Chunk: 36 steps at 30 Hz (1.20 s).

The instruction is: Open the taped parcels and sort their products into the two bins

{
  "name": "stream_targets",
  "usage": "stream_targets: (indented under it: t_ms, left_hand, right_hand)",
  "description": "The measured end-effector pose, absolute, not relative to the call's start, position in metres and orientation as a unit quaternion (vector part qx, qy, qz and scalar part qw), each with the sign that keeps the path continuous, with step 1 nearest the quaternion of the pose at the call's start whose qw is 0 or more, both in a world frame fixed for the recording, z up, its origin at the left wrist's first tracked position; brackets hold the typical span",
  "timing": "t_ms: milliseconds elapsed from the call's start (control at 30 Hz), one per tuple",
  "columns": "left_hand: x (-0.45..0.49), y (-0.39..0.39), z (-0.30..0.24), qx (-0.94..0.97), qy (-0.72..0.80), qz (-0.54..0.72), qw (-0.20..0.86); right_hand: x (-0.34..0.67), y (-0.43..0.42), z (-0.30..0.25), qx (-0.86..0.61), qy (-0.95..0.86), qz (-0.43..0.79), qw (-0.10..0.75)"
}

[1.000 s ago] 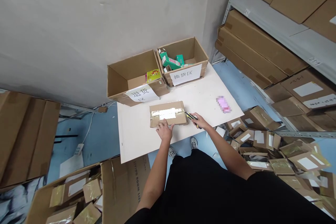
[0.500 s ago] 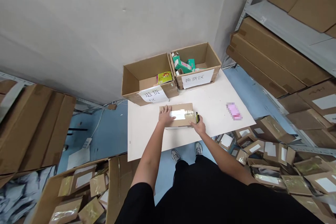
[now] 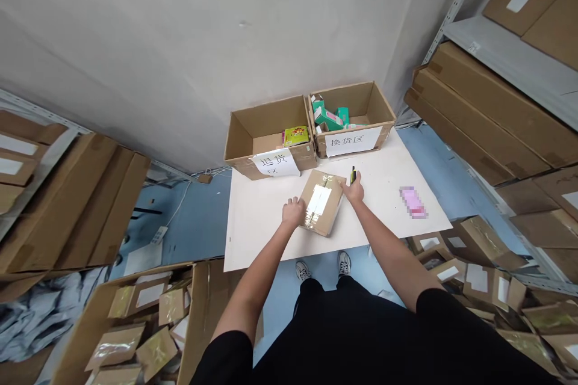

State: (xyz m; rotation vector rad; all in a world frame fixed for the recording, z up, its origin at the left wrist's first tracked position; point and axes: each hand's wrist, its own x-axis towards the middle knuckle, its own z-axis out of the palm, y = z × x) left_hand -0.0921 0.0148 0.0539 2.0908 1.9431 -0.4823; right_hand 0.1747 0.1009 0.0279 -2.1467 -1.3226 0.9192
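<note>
Parcel [image 3: 320, 209], a taped brown carton with a white label, lies at an angle near the middle of the surface [image 3: 257, 228]. It sits just in front of a labelled open box [image 3: 271, 132], 1 of 2 at the far edge. The left hand [image 3: 293, 212] is curled on its near-left edge, fingers bent onto the cardboard in a grip. The right hand [image 3: 355, 192] is closed round a yellow-and-black knife [image 3: 353, 175] and touches the parcel's far-right corner; whether the blade is out cannot be told. Turning the parcel looks like the work in hand. It would go best with the left palm pressing flat on top, the knife tip pointed away from both wrists, and the taped seam brought square to the near edge.
</note>
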Motion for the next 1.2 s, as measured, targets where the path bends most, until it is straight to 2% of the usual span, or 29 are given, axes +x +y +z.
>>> stream_targets:
  t_ms: [100,200,300,400,533,667,800,1000,1200]
  left_hand:
    - [-0.11,0.036,0.055,0.799,0.57,-0.169,0.094]
    - [-0.126,0.057,0.053,0.885,0.404,-0.194,0.124]
    - [-0.135,0.061,0.049,0.904,0.333,-0.225,0.143]
    - [-0.128,0.048,0.046,0.891,0.369,-0.222,0.144]
    - [-0.076,0.014,0.04,0.859,0.475,-0.142,0.126]
    - [0.013,-0.01,0.03,0.786,0.602,-0.089,0.106]
    - [0.062,-0.007,0.028,0.741,0.659,-0.076,0.105]
    - [0.018,0.014,0.024,0.825,0.543,-0.074,0.14]
    - [0.006,0.003,0.012,0.817,0.556,-0.082,0.132]
  right_hand:
    - [0.157,0.044,0.021,-0.758,-0.503,0.345,0.232]
    - [0.134,-0.008,0.009,-0.717,-0.556,0.354,0.226]
    - [0.128,-0.015,0.003,-0.72,-0.563,0.345,0.216]
    - [0.143,0.022,0.01,-0.732,-0.567,0.332,0.183]
    - [0.164,0.09,0.031,-0.732,-0.6,0.294,0.134]
    - [0.185,0.123,0.051,-0.747,-0.592,0.248,0.174]
    - [0.222,0.096,0.059,-0.746,-0.554,0.281,0.24]
    - [0.263,0.015,0.042,-0.697,-0.494,0.445,0.268]
    - [0.255,-0.005,0.029,-0.674,-0.434,0.519,0.297]
